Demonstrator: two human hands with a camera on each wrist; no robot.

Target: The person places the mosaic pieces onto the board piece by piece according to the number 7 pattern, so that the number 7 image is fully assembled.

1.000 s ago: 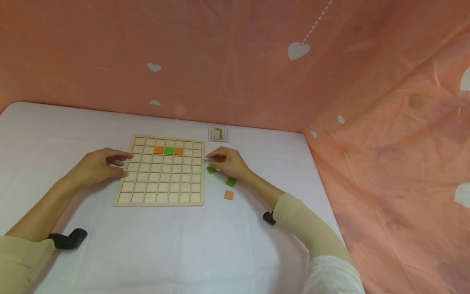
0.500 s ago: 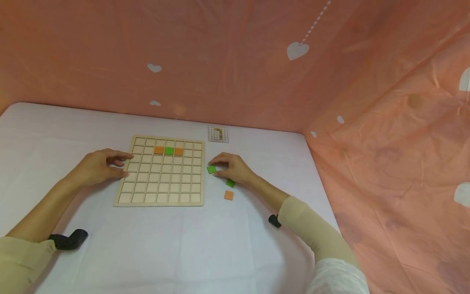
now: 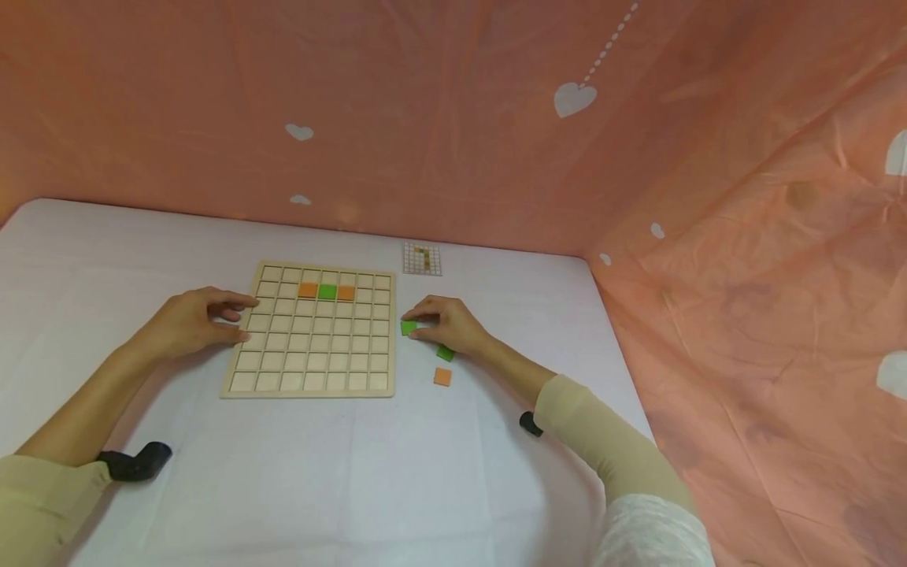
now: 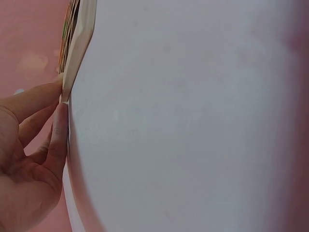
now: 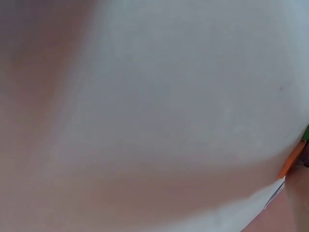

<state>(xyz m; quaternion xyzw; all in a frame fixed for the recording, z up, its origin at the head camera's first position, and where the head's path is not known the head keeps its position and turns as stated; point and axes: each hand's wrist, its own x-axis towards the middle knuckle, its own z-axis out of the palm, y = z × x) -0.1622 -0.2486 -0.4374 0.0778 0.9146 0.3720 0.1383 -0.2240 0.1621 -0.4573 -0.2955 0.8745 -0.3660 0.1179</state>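
Note:
A square wooden grid board (image 3: 312, 395) lies on the table, with an orange tile (image 3: 308, 290), a green tile (image 3: 327, 292) and another orange tile (image 3: 345, 293) side by side in its second row from the far side. My left hand (image 3: 191, 321) rests on the board's left edge, index finger and thumb spread apart along it. Just beyond the right edge, my right hand (image 3: 453, 324) pinches a loose green tile (image 3: 409, 327) between finger and thumb. Another green tile (image 3: 445, 353) lies partly under that hand. Nearer the front is a loose orange tile (image 3: 442, 377).
A small pattern card (image 3: 422, 258) with a printed grid lies behind the board's far right corner. The white tablecloth (image 3: 298, 480) covers the table. Pink cloth (image 3: 439, 118) with white hearts hangs behind and at the right.
My right hand has drawn back slightly from the board's right edge to the loose green tile, which has turned a little straighter between its fingertips. The left hand stays put.

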